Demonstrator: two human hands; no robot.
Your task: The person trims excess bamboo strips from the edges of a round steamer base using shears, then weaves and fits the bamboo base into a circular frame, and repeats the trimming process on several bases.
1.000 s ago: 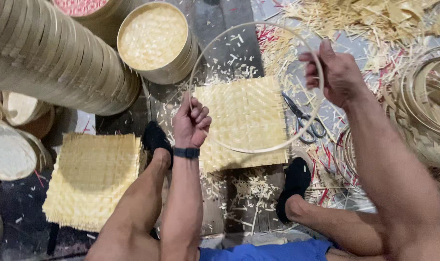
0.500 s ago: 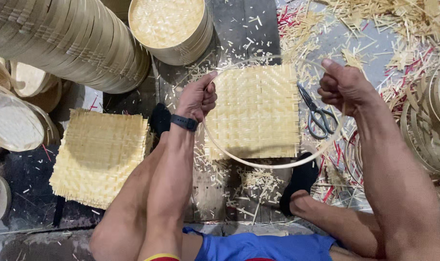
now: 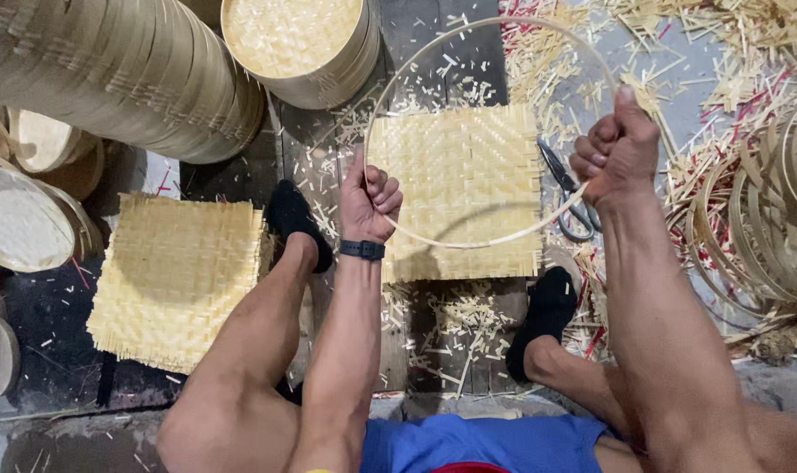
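Note:
I hold a thin bamboo hoop (image 3: pixel 468 241) in both hands above a square woven bamboo mat (image 3: pixel 460 175) on the floor. My left hand (image 3: pixel 370 203), with a black band on the wrist, grips the hoop's left side. My right hand (image 3: pixel 616 151) grips its right side with the thumb up. The hoop hangs level over the mat, between my two feet in black socks.
A second woven mat (image 3: pixel 175 280) lies at the left. Scissors (image 3: pixel 566 197) lie to the right of the middle mat. A round bamboo steamer basket (image 3: pixel 297 48) stands at the back, a long stack of baskets (image 3: pixel 109 74) at the back left, coiled bamboo strips (image 3: pixel 758 228) at the right.
The hoop dropped low towards me half a second ago and is now raised and level over the mat again. Both hands keep their grip.

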